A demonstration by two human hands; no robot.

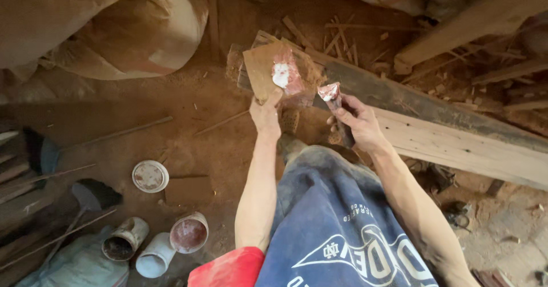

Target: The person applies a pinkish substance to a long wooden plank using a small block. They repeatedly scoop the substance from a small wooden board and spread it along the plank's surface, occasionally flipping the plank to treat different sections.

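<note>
Head view: left hand (266, 114) grips putty-smeared board (274, 70); right hand (357, 124) clasps putty knife (334, 101).

A rough woodworking shop: sawdust-covered floor (188, 110), long planks (456, 144), wood scraps (342, 41), and paint-stained tubs (188, 233).

Both bare arms reach forward with elbows bent, the left hand (266, 114) raised slightly higher, its fingers curled closed and thumb pointing up, while the right hand (358, 124), just beside it, is clenched with its fingers wrapped tight and knuckles turned outward.
</note>
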